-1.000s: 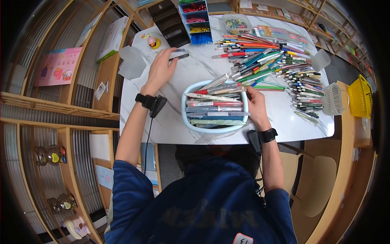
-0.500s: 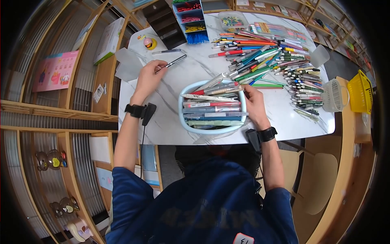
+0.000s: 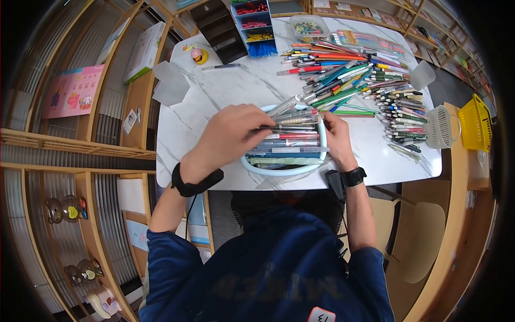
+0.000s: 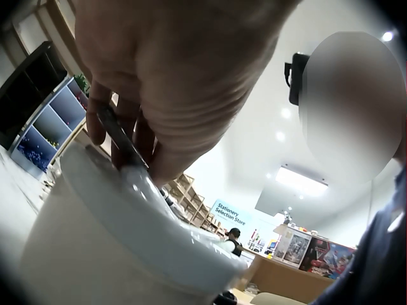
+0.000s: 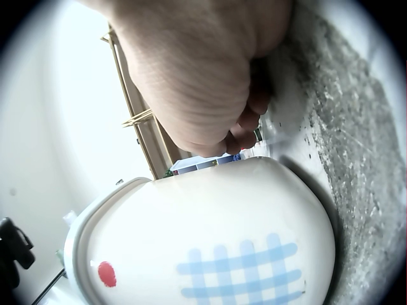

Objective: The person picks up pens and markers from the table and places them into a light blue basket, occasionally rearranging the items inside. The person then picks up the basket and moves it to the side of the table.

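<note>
Left hand point(image 3: 228, 134) pinches a pen point(image 4: 121, 136) over the tub point(image 3: 279, 170); right hand point(image 3: 337, 138) fingers curl on its rim, steadying it.

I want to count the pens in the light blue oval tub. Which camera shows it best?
The head view: it looks down into the light blue oval tub, showing pens stacked across it, partly under the left hand. The left wrist view shows only its rim and wall from below; the right wrist view only its outer wall with a blue check pattern.

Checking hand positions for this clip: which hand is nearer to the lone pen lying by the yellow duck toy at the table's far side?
Left. The left hand is over the tub's near-left rim, below the pen; the right hand rests at the tub's right edge, farther off.
</note>
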A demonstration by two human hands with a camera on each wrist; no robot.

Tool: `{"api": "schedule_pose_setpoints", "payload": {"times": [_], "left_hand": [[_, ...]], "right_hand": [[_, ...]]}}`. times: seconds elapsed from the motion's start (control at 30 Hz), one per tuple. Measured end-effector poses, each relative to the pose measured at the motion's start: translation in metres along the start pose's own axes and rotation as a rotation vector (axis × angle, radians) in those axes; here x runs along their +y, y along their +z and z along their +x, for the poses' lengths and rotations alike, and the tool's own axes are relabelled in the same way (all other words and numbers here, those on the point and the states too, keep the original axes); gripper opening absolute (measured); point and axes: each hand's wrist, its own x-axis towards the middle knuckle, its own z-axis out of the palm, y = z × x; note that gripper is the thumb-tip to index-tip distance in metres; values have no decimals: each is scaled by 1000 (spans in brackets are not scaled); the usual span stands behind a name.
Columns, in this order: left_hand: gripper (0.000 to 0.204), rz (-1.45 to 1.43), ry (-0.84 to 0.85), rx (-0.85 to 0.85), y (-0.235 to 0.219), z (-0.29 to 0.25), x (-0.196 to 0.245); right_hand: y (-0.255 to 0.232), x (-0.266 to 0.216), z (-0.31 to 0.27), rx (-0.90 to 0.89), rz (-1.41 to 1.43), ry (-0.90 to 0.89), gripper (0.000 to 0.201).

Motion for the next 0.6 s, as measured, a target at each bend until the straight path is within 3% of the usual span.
{"api": "schedule_pose_setpoints", "payload": {"times": [0.13, 0.33, 0.43, 0.6], "left_hand": [[13, 120, 96, 90, 10, 1, 2], [10, 71, 69, 67, 9, 0, -3], [11, 72, 52, 137, 4, 2, -10], [15, -48, -251, 264, -7, 18, -64]], "right_hand": [[1, 4, 0, 5, 33, -2, 24], [1, 5, 1, 2, 14, -17, 24], [0, 4, 1, -6, 0, -11, 24], [1, 3, 1, -5, 20, 0, 23]]}}
